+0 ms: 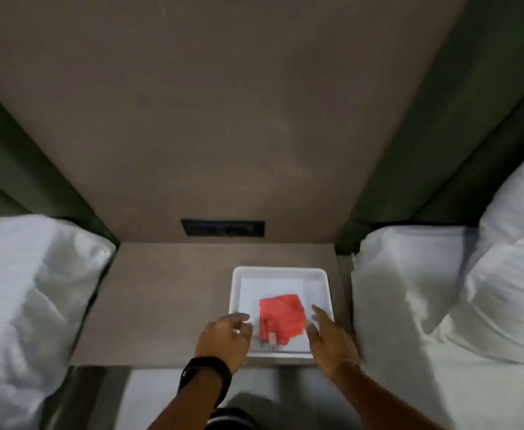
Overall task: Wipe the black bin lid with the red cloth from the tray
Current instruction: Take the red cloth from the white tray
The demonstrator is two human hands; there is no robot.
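red cloth [281, 317] lies in the white tray [322, 283], left hand [225, 339] and right hand [329, 339] flanking it, fingers apart.

Red cloth [282, 316]: folded into a rough square, lying flat inside the white tray [281, 270], toward its near half. Tray: rectangular, shallow, raised rim, resting level on the brown bedside surface, right of centre.
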